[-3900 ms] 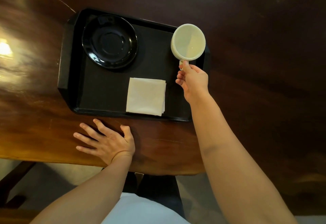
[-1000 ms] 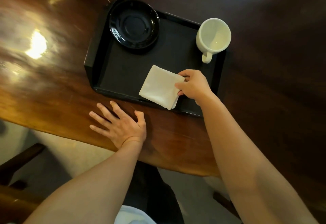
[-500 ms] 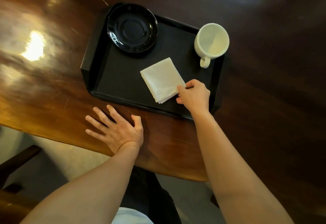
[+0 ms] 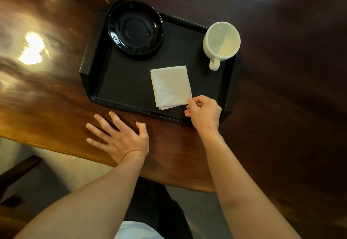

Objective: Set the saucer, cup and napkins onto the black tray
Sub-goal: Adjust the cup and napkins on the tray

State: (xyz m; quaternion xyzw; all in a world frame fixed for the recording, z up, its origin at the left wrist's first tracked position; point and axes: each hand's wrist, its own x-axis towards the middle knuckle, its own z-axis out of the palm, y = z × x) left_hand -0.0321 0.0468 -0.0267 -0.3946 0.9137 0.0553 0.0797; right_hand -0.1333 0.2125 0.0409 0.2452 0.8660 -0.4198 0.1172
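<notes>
Black saucer [image 4: 135,27], white cup [image 4: 221,40], folded napkins [image 4: 170,86] all sat on black tray [image 4: 131,80]. Right hand [image 4: 203,111] grip pinched napkins' near corner. Left hand [image 4: 120,138] splayed flat on bench [image 4: 47,97], empty. Only release seemed left.

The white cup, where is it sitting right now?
In the head view the white cup stands upright at the far right corner of the black tray, handle toward the person, beyond the napkins and right of the black saucer.
</notes>
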